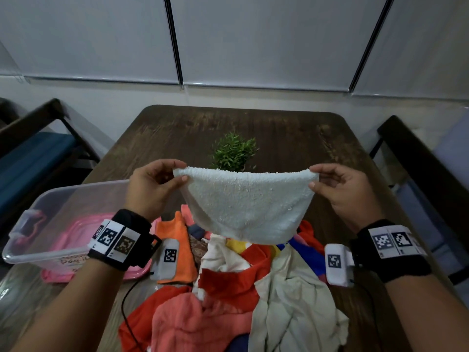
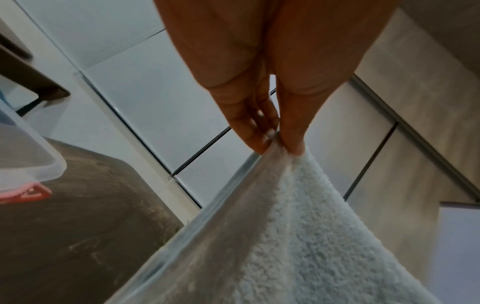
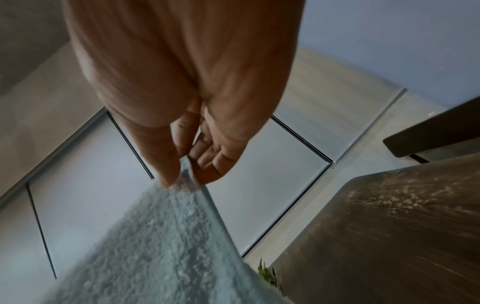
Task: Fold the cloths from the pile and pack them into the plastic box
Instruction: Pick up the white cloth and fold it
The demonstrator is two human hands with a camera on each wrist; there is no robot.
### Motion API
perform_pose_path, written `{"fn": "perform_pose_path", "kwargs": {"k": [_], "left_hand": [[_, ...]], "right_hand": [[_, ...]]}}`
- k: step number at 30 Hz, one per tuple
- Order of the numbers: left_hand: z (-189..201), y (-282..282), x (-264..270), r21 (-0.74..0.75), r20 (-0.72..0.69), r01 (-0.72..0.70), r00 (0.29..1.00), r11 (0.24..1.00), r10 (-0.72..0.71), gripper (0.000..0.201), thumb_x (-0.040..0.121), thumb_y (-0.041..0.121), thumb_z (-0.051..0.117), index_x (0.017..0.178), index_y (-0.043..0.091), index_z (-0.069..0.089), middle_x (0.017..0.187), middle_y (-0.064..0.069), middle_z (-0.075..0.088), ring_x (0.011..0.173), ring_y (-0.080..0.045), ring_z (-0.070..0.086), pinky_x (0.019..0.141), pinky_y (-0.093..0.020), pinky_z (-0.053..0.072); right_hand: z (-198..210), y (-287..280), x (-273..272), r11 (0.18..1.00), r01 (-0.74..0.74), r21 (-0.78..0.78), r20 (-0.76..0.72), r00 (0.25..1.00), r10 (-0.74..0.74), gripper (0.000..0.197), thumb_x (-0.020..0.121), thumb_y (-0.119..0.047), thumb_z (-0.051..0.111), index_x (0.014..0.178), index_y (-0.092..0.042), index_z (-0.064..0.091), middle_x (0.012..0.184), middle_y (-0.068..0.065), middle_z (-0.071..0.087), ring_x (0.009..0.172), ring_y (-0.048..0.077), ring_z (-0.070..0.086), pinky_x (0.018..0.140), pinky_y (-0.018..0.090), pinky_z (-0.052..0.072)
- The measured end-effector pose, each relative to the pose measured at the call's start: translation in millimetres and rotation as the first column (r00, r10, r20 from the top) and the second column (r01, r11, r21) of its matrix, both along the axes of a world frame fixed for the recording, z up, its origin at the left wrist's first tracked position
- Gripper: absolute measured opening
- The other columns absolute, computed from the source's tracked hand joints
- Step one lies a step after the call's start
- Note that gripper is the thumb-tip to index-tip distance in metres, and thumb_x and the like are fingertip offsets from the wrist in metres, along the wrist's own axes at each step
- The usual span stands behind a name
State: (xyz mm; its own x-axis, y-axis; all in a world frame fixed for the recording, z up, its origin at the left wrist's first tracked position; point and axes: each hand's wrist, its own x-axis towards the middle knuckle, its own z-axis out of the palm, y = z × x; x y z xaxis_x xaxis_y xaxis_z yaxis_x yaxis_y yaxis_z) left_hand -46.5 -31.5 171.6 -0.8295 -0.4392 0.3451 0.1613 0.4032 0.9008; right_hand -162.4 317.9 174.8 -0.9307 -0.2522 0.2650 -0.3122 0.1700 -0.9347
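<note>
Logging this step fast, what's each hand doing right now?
Left hand: pinching the left top corner of the white towel.
Right hand: pinching the towel's right top corner.

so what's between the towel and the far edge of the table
In the head view, a small green plant stands just behind the white towel; beyond it the wooden table is bare.
</note>
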Motion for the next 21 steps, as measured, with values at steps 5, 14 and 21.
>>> {"fn": "perform_pose_path", "kwargs": {"k": [5, 14, 21], "left_hand": [[0, -7, 4, -0.205, -0.011, -0.09, 0.996, 0.975, 0.09, 0.02, 0.075, 0.01, 0.08, 0.082, 0.027, 0.073, 0.072, 0.011, 0.067, 0.065, -0.001, 0.058, 0.064, -0.015, 0.048], [6, -12, 19, -0.013, 0.07, 0.186, 0.98, 0.982, -0.185, 0.011, 0.081, 0.02, 0.073, 0.083, 0.015, 0.064, 0.086, 0.006, 0.07, 0.078, -0.01, 0.064, 0.072, -0.022, 0.052], [29, -8, 42, 0.242, -0.089, 0.259, 0.966, 0.935, -0.244, 0.032, 0.062, 0.034, 0.085, 0.086, 0.017, 0.074, 0.068, -0.003, 0.068, 0.06, -0.016, 0.061, 0.059, -0.024, 0.055]], "right_hand": [[-4, 5, 0, 0.987, 0.073, 0.146, -0.117, 0.992, -0.056, 0.024, 0.081, -0.002, 0.077, 0.101, -0.016, 0.075, 0.099, -0.004, 0.074, 0.092, 0.009, 0.071, 0.083, 0.022, 0.058], [4, 15, 6, 0.982, -0.071, 0.177, -0.039, 0.996, 0.079, 0.018, 0.092, 0.001, 0.063, 0.094, -0.016, 0.066, 0.093, -0.008, 0.072, 0.09, -0.001, 0.068, 0.078, 0.012, 0.052], [34, 26, 29, 0.996, -0.085, 0.022, -0.028, 0.996, 0.085, 0.023, 0.092, 0.001, 0.059, 0.099, -0.02, 0.064, 0.084, -0.013, 0.075, 0.077, 0.002, 0.07, 0.067, 0.012, 0.054]]}}
